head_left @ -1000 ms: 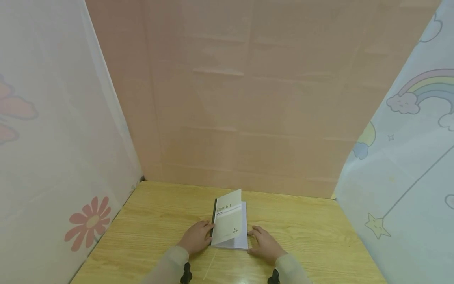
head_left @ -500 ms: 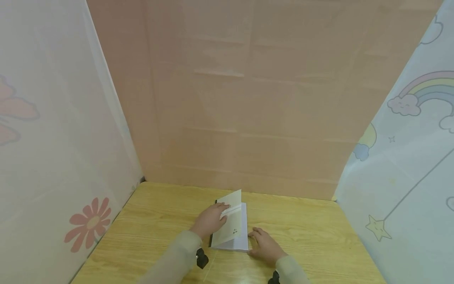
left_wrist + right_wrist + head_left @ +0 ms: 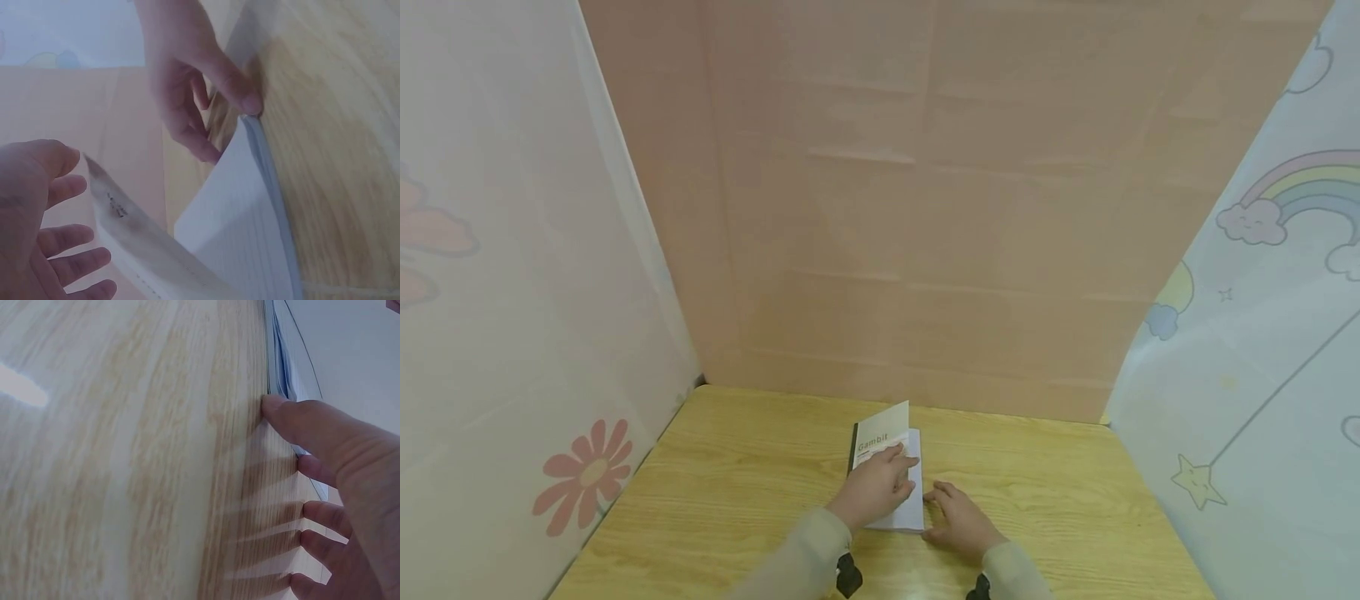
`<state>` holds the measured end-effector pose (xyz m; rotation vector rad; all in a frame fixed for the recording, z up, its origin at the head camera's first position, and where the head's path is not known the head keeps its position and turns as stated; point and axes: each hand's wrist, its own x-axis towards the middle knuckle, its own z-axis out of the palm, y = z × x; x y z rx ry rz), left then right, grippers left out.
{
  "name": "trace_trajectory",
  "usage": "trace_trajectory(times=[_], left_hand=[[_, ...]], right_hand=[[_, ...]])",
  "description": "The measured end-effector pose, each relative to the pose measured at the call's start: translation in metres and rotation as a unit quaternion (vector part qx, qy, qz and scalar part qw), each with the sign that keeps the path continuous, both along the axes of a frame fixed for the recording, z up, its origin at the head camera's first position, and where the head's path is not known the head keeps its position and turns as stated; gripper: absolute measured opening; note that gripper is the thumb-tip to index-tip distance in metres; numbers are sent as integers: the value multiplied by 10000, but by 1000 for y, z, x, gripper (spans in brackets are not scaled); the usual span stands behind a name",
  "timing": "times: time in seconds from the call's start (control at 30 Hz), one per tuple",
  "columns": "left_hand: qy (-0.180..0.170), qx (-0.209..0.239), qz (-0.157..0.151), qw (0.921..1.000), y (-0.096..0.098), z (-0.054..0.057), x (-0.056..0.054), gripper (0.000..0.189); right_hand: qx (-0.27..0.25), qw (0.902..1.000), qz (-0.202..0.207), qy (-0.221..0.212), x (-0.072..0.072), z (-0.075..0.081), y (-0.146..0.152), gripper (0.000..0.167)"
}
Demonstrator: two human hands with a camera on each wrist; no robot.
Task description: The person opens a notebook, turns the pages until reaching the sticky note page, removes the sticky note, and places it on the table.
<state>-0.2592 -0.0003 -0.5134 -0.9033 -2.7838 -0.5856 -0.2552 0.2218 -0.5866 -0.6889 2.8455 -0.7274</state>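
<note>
A notebook with a pale cover (image 3: 883,418) marked "Gambit" and a dark spine lies on the wooden table. Its cover stands partly raised, showing the white lined pages (image 3: 231,215). My left hand (image 3: 874,487) is over the cover, fingers extended toward its free edge; the left wrist view has the thumb close to the cover's corner, and contact is unclear. My right hand (image 3: 962,521) rests on the table at the notebook's right side. In the right wrist view, its thumb (image 3: 300,419) touches the lower corner of the page stack while the other fingers are spread along the edge.
The wooden table (image 3: 745,467) extends around the notebook. A plain tan sheet (image 3: 910,208) hangs behind it. Patterned white sheets stand at the left (image 3: 512,350) and right (image 3: 1262,375) sides.
My left hand has moved from the notebook's spine side up and rightward across the raised cover. The right hand stays by the right edge. The cover's tilt looks about the same.
</note>
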Motion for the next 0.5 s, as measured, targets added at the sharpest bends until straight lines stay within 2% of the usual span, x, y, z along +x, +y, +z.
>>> trace_trajectory(times=[0.2,0.4,0.5], left_hand=[[142,-86,-105,9998,3,-4,6,33],[460,-315,-242,9982,4,-12,7,31],[336,-366,-211,9985,4,-12,9,35]], right_hand=[[-105,9999,-24,-87,1,5,0,59],[-120,9999,-9,-118,4,6,-1,59],[-109,9999,8,-123,5,6,-1,59]])
